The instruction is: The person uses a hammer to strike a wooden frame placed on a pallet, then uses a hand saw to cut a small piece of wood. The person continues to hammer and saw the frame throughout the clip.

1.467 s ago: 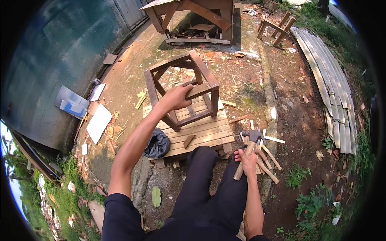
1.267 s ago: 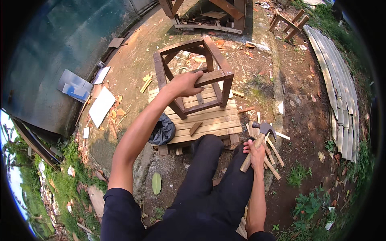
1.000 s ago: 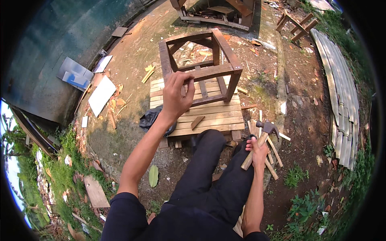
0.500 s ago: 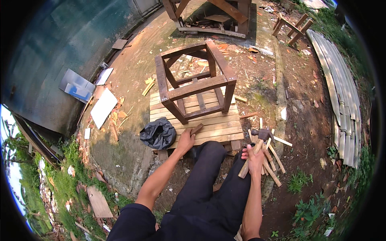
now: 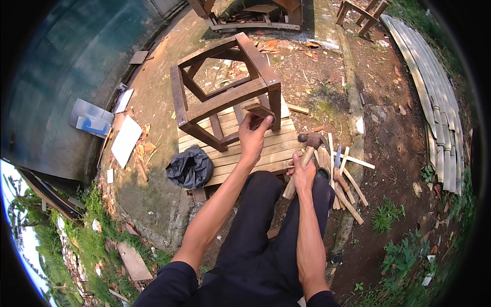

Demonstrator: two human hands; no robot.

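The left hand (image 5: 253, 140), near the centre of the frame, is closed to a pinch, thumb and fingers on either side of a short wooden block (image 5: 259, 109). It is probably held by its lower part so that the upper end stays free of the fingers. The block is raised close to the front right corner of an open wooden frame (image 5: 227, 105); whether the two touch cannot be told from this angle. The right hand (image 5: 303, 174), right of centre, is wrapped round the handle of a claw hammer (image 5: 308, 153) and sits low over the thigh, head end up — a grip that seems meant to keep the tool ready while the other hand deals with the block.

The wooden frame stands on a low slatted worktop (image 5: 225, 159), upper centre, likely put there to bring its top rails within easy reach. A crumpled black bag (image 5: 189, 169) lies at the worktop's left edge, and loose sticks (image 5: 350, 187) are heaped on the ground to its right.

The wooden frame is dark brown and box-shaped, with square posts, rails top and bottom, and an open top — small pale dots, perhaps fastener heads, mark its near corners. The block is a similar brown, flat and slightly tilted.
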